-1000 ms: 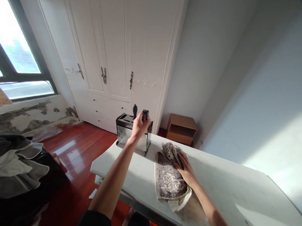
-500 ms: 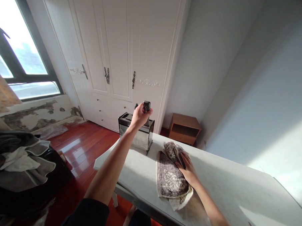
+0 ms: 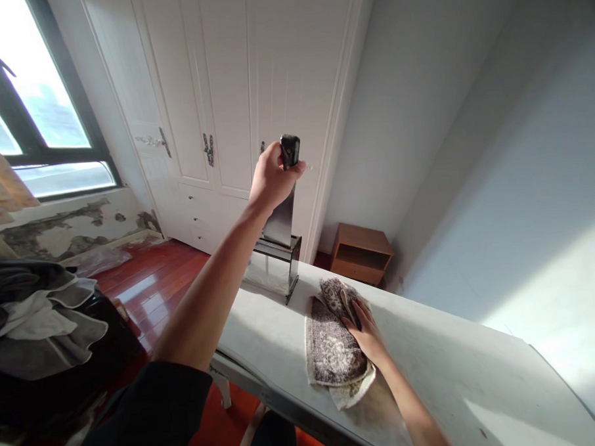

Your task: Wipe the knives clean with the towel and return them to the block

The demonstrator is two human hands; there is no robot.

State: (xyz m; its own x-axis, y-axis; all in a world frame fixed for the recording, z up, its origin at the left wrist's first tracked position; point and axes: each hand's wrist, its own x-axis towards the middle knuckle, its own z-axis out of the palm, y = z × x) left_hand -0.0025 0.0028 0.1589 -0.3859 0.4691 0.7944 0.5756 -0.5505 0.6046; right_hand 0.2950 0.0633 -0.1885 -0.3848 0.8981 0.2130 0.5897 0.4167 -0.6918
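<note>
My left hand (image 3: 270,178) is closed round the black handle of a broad-bladed knife (image 3: 281,217). The blade is raised most of the way out of a metal knife block (image 3: 274,267), its lower end still at the block's top. The block stands at the far end of a white table (image 3: 446,368). My right hand (image 3: 364,335) lies on a folded brown patterned towel (image 3: 332,343) on the table, fingers curled over a fold of it.
A white wardrobe (image 3: 223,101) fills the wall behind the block. A small wooden nightstand (image 3: 360,253) stands in the corner. Piled grey and white clothes (image 3: 35,320) lie at the left above a red wooden floor (image 3: 147,282). A window (image 3: 26,110) is at upper left.
My left hand has lifted the knife upward, drawing its blade out of the block. My right hand has stayed on the towel.
</note>
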